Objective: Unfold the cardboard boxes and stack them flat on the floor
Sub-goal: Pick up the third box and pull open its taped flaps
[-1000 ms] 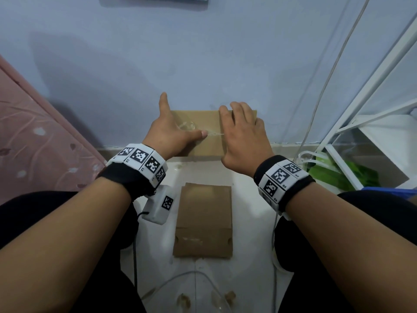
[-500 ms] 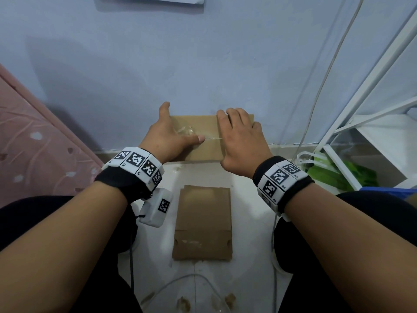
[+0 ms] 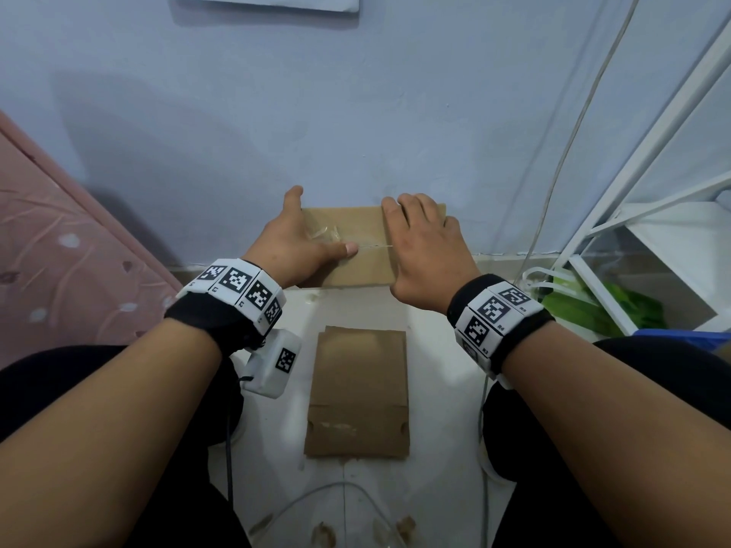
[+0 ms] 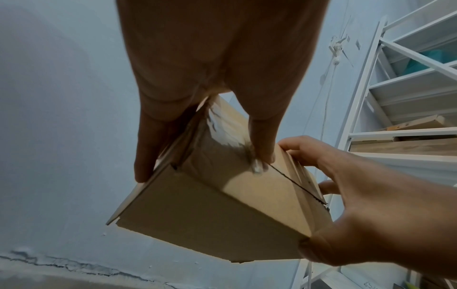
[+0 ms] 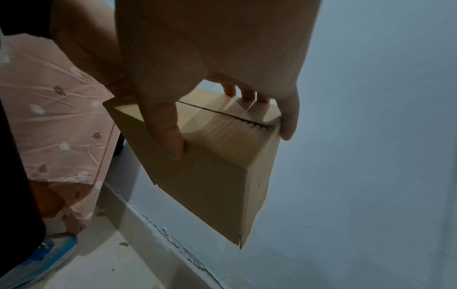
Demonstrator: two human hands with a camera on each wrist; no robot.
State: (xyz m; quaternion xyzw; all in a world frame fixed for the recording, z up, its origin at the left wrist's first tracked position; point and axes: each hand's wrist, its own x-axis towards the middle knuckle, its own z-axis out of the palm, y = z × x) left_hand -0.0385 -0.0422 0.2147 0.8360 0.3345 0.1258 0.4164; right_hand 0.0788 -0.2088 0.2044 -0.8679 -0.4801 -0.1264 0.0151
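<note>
The left hand (image 3: 294,247) grips the near-left end of the still-assembled cardboard box (image 3: 362,247): its thumb (image 4: 262,154) presses on the top face right at the seam, and its fingers (image 4: 144,154) run down the left side, so the grip clamps that end. The right hand (image 3: 425,251) covers the other end, thumb (image 5: 168,135) on the near top edge and fingers (image 5: 288,121) curled over the far edge beside the wall (image 3: 356,112). The box is held up off the floor (image 3: 435,350), close against the wall.

The step in hand appears to be opening the top seam. Clear tape (image 3: 322,233) wrinkles across it near the left thumb, and the slit (image 4: 294,183) between the flaps already shows dark. To do it well, the left thumb probably needs to dig into that slit and lift one flap while the right hand steadies the body. Pulling along the seam, not across it, should keep the cardboard from tearing.

One flattened box (image 3: 360,393) already lies on the floor between the knees; this one goes on top of it, edges matched.
</note>
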